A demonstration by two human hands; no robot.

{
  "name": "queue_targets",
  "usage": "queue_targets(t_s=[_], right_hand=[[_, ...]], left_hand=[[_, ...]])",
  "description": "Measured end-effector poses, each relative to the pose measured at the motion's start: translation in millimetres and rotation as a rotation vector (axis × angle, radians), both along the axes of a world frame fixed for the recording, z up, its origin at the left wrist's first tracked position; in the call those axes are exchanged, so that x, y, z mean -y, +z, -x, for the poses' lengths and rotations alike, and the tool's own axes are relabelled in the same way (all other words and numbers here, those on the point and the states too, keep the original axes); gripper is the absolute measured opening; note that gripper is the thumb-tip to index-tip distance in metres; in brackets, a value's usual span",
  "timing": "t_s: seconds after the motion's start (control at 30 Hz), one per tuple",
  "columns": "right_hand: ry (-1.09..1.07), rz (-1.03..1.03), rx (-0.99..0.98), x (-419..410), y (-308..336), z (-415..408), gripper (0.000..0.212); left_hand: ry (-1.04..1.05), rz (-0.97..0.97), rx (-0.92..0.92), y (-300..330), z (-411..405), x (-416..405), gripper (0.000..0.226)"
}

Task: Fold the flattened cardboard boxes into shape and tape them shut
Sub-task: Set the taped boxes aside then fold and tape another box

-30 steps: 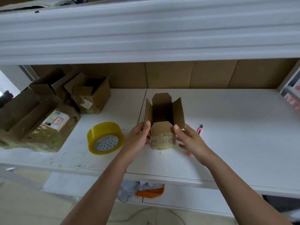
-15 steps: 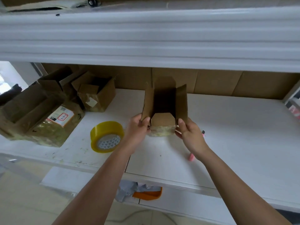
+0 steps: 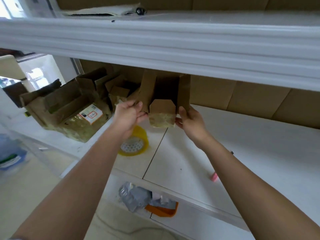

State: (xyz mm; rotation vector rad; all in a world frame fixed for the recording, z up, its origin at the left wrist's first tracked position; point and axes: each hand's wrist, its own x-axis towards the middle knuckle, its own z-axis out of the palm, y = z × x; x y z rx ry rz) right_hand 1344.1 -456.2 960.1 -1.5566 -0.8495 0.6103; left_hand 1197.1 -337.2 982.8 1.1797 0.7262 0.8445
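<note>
A small brown cardboard box [image 3: 162,108] hangs above the white table [image 3: 242,149], its top flaps standing open and its near face covered in yellowish tape. My left hand [image 3: 129,114] grips its left side, thumb and fingers pinching the left flap's base. My right hand [image 3: 189,119] holds the right side, thumb along the right wall. The tops of the flaps are cut off by the white shelf edge [image 3: 173,49]. A yellow roll of tape [image 3: 136,144] lies on the table under my left wrist, partly hidden by it.
Several open and taped brown boxes [image 3: 69,108] crowd the table's left end. A pink cutter [image 3: 214,176] lies near the front edge by my right forearm. Flat cardboard [image 3: 251,99] lines the back wall. Below the table sit grey bags and an orange tray [image 3: 162,211].
Both hands have lifted the small box off the table and carried it up and to the left. The view has swung leftward, so the tape roll now sits under my left wrist.
</note>
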Motion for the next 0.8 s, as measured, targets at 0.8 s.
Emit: queue_targets(t_s=[0.8], right_hand=[[-0.337,0.201,-0.148,-138.5,-41.0,36.7,0.033]], left_hand=[[-0.131,-0.37,-0.357,-52.7,-12.3,-167.3,0.03]])
